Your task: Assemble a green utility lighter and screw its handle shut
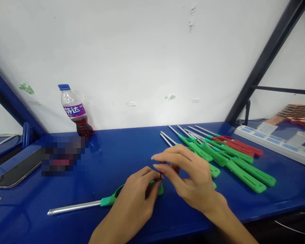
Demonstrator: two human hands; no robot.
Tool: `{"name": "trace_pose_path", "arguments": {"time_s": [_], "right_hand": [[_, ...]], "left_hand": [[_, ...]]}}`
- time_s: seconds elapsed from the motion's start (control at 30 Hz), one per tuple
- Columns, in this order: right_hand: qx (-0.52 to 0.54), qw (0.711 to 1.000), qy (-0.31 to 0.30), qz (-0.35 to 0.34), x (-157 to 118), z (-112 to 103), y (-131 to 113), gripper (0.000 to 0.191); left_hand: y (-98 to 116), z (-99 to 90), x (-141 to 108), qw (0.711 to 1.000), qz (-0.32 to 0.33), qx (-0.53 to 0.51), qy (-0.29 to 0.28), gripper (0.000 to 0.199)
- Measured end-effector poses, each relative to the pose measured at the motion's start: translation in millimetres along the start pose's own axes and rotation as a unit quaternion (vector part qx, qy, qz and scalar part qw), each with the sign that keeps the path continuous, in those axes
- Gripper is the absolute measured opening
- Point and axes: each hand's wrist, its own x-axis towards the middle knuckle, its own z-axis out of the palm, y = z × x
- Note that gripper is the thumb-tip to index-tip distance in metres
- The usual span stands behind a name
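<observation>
A green long-neck lighter (113, 197) with a silver metal tube lies on the blue table, its tube toward the left. My left hand (134, 196) is closed over its handle, and the thumb and forefinger pinch close to the handle's right end. My right hand (193, 176) is just to the right, thumb and fingertips closed on a small red-handled screwdriver (161, 169). Its thin dark shaft points down between my left fingertips at the handle end. The fingers hide most of the screwdriver and the spot where its tip rests.
Several green lighters (244, 176) and some red lighters (240, 146) lie fanned out on the right. Behind them is a white power strip (277, 144). At left, a bottle of dark red drink (75, 110) leans against the wall near a phone (17, 169) and a blurred patch.
</observation>
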Motion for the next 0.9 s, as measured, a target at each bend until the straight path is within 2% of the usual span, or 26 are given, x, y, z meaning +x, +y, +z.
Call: {"name": "trace_pose_path", "arguments": {"time_s": [0.13, 0.3, 0.5, 0.67, 0.83, 0.9], "right_hand": [[-0.006, 1.000, 0.002, 0.007, 0.1, -1.8, -1.6, 0.015], [0.016, 1.000, -0.013, 0.007, -1.1, -1.3, -3.2, 0.034], [-0.004, 1.000, 0.001, 0.019, -1.4, -0.2, -2.5, 0.018], [0.025, 0.999, -0.028, 0.005, -2.6, -0.2, -1.5, 0.038], [-0.008, 1.000, -0.001, 0.010, -2.3, -0.4, -1.5, 0.018], [-0.016, 1.000, -0.007, 0.006, -1.8, -1.0, -2.4, 0.019]], "left_hand": [[0.3, 0.1, -0.7, 1.000, -0.004, 0.000, 0.002, 0.025], [0.7, 0.9, -0.6, 1.000, -0.008, 0.001, -0.004, 0.026], [0.9, 0.7, 0.2, 1.000, -0.010, -0.009, -0.008, 0.027], [1.3, 0.9, 0.8, 1.000, -0.013, -0.004, -0.007, 0.026], [-1.4, 1.9, -0.1, 1.000, -0.013, 0.000, -0.006, 0.027], [-2.2, 1.9, -0.4, 1.000, -0.011, 0.001, -0.006, 0.028]]}}
